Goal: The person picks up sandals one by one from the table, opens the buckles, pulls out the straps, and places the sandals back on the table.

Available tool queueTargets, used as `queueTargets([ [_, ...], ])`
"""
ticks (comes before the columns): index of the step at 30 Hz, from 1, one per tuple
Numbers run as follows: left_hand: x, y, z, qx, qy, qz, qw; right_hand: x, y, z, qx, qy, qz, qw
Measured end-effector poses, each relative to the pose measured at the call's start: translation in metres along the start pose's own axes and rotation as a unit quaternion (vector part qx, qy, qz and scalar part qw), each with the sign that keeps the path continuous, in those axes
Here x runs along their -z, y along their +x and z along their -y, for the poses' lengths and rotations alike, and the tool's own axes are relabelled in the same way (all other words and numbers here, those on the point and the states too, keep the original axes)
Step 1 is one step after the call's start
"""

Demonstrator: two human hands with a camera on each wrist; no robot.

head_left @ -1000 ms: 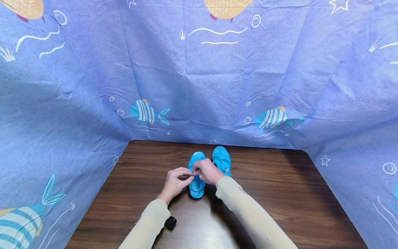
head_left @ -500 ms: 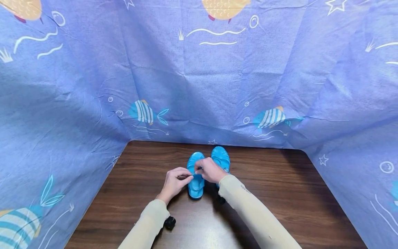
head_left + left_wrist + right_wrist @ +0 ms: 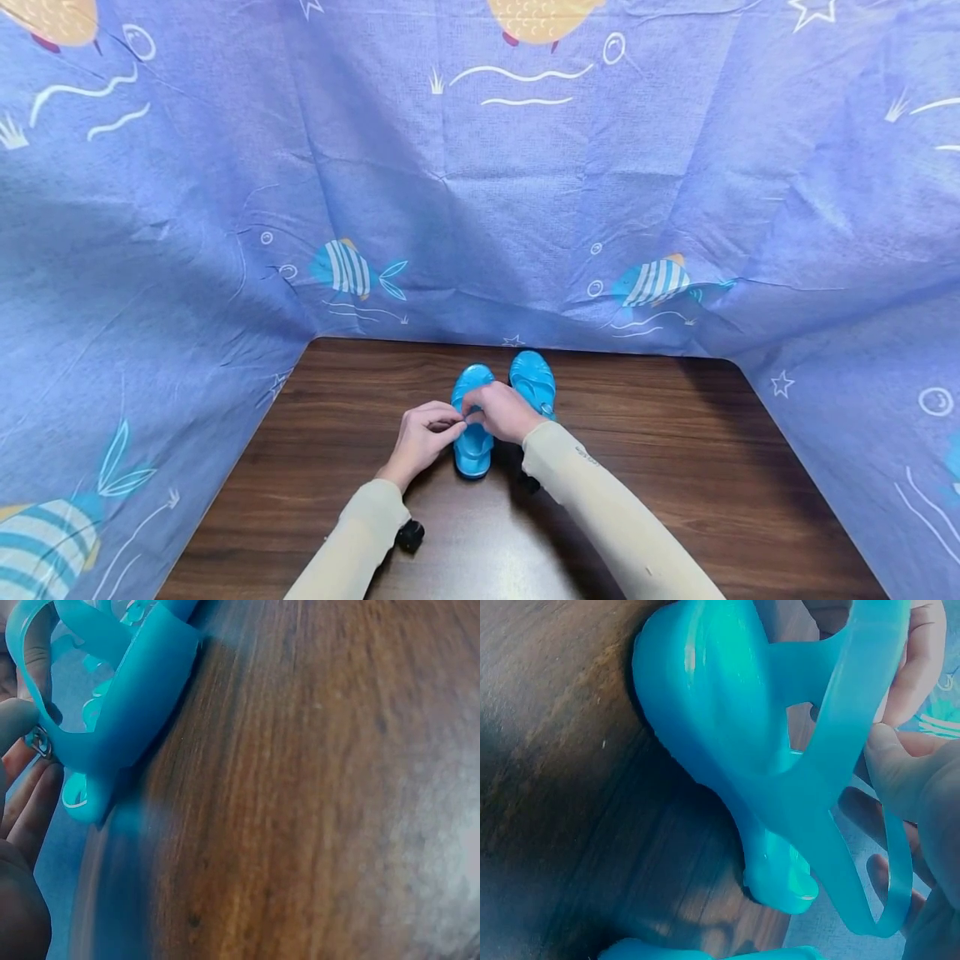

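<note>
A blue jelly sandal [image 3: 472, 462] stands on the table, toe toward the back curtain, with both hands over its middle. At its left side my left hand [image 3: 420, 435] pinches around the small metal buckle [image 3: 40, 742] of the ankle strap. My right hand [image 3: 504, 411] reaches across from the right, thumb and forefinger pinching the blue strap [image 3: 859, 690]. The fingertips of both hands meet close together at the buckle side. To the right lies the matching sandal [image 3: 530, 372], its heel end hidden behind my right hand and sleeve.
The brown wood-grain table [image 3: 660, 467] runs back to a blue curtain [image 3: 480, 217] printed with fish, which rises on three sides. Dark wrist cameras, one of them a black device [image 3: 410, 536], hang below the sleeves close to the tabletop.
My right hand shifted slightly right, away from the left fingertips, then came back to them. My left hand stays at the buckle, and both sandals have kept their places.
</note>
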State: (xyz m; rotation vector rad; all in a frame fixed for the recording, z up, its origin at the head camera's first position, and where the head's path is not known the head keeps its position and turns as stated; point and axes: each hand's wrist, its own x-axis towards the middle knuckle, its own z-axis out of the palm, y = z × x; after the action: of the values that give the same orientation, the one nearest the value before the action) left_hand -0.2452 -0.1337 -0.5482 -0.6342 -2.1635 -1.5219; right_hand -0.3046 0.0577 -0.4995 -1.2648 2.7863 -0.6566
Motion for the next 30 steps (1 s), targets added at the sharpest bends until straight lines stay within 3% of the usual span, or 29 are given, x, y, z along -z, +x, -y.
queueTargets([
  [11, 0.002, 0.001, -0.006, 0.026, -0.008, 0.011, 0.9996, 0.003, 0.000, -0.003, -0.001, 0.036, -0.001, 0.9994],
  [18, 0.001, 0.000, 0.003, 0.029, 0.013, 0.006, 0.9995, 0.005, 0.000, -0.005, -0.003, 0.035, -0.004, 0.9994],
  [25, 0.004, 0.002, -0.006, 0.030, 0.021, -0.007, 0.9993, 0.014, -0.002, -0.016, 0.001, 0.023, -0.033, 0.9992],
  [30, 0.004, 0.001, -0.006, 0.040, 0.016, -0.004, 0.9991, 0.015, -0.004, -0.017, 0.003, 0.017, -0.025, 0.9995],
])
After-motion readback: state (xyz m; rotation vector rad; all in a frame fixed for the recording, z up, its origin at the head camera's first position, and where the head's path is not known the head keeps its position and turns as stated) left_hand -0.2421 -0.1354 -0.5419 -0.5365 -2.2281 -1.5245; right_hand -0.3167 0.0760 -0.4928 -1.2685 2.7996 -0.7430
